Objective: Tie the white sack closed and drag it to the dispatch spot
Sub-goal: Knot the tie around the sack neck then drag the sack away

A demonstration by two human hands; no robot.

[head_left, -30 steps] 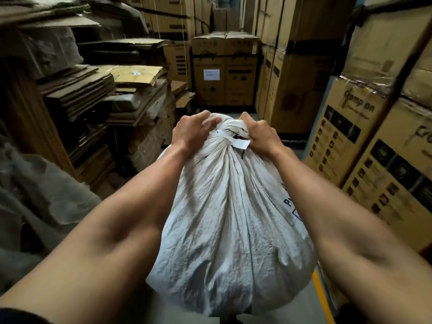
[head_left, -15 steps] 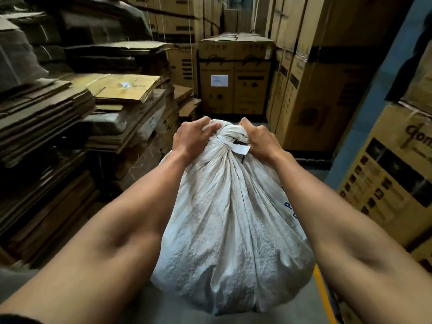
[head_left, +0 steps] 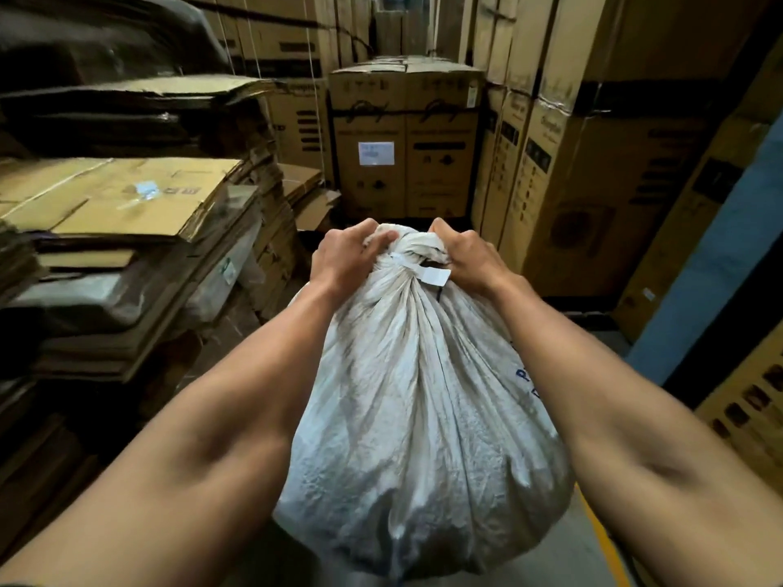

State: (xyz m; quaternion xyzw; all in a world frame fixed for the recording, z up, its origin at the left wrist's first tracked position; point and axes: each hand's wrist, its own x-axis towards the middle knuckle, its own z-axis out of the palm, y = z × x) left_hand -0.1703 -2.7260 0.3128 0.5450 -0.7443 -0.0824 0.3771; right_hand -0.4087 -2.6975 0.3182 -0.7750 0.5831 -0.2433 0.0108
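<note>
You've got the sack by the neck

Your left hand [head_left: 345, 258] and right hand [head_left: 466, 258] curl their fingers tight around the white sack [head_left: 423, 396], either side of its tied knot [head_left: 417, 247].

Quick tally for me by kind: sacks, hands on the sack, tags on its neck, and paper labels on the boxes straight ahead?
White sack: 1
Hands gripping the sack neck: 2, left hand and right hand
White tag at the tied neck: 1
White paper label on the facing box: 1
Total: 5
</note>
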